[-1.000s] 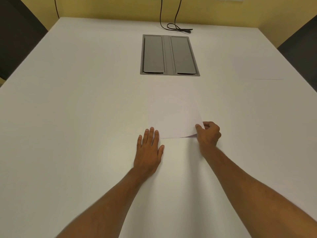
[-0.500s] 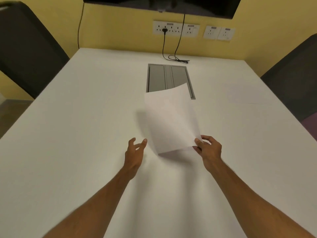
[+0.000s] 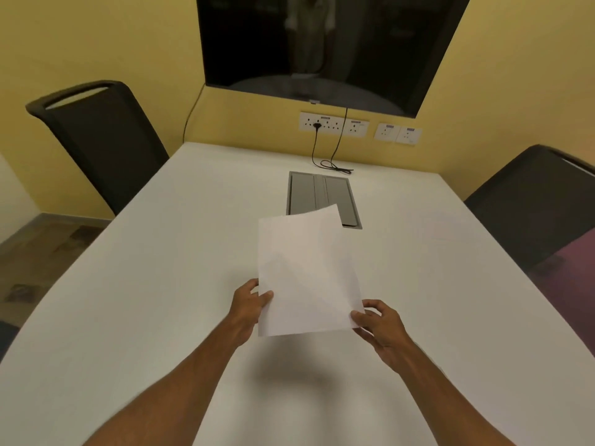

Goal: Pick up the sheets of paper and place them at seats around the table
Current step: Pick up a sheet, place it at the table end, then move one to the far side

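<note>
A white sheet of paper (image 3: 306,272) is held up above the white table (image 3: 161,300), tilted toward me. My left hand (image 3: 249,304) pinches its lower left edge, thumb on the front. My right hand (image 3: 378,323) pinches the lower right corner. Another sheet (image 3: 450,225) lies flat on the table at the right, in front of the right chair; it is faint against the tabletop.
A dark chair (image 3: 103,140) stands at the table's far left and another dark chair (image 3: 541,207) at the right. A grey cable box lid (image 3: 306,196) is set into the table's middle. A black cable (image 3: 335,165), wall sockets (image 3: 333,125) and a dark screen (image 3: 322,43) are behind.
The sheet was lifted off the table by my right hand. My left hand rose from the tabletop and now grips the sheet's left edge. My view tilted upward.
</note>
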A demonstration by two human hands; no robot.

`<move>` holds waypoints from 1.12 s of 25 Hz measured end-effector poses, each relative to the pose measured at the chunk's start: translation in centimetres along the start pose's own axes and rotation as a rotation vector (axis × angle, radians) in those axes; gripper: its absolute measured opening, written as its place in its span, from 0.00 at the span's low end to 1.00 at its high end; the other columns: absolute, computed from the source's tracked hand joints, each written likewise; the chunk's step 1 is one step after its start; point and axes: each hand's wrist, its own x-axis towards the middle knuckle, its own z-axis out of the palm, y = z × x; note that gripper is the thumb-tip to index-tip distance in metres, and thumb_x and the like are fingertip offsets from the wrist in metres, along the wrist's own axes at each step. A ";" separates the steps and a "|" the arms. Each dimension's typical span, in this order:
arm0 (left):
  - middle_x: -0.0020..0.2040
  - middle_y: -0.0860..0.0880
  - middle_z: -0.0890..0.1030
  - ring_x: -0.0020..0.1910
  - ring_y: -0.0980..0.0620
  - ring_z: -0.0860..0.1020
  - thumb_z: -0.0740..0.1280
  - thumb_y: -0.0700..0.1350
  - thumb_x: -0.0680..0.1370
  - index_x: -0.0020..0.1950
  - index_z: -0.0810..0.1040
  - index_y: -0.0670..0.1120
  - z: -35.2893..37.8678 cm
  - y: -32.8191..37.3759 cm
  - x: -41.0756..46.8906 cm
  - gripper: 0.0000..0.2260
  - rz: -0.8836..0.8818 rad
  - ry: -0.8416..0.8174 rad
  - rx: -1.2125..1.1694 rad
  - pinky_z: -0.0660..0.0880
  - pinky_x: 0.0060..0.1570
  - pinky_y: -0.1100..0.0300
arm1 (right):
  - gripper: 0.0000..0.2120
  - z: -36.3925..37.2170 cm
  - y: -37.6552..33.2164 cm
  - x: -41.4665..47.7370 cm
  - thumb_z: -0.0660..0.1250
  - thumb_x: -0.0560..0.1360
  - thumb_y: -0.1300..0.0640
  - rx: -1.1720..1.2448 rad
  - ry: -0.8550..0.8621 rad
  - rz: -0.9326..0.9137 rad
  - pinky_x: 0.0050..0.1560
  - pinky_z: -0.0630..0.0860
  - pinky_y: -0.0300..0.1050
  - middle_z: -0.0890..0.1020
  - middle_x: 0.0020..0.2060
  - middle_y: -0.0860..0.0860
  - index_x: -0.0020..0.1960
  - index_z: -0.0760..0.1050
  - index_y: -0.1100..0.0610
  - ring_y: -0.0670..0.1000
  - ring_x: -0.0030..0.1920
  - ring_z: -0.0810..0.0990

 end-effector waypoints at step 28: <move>0.54 0.45 0.77 0.51 0.47 0.73 0.70 0.41 0.75 0.65 0.71 0.49 -22.8 7.9 -9.4 0.20 0.127 -0.074 1.360 0.72 0.53 0.53 | 0.09 17.7 14.7 -15.6 0.72 0.71 0.67 0.079 -0.122 0.113 0.34 0.83 0.42 0.80 0.41 0.59 0.46 0.73 0.62 0.54 0.37 0.81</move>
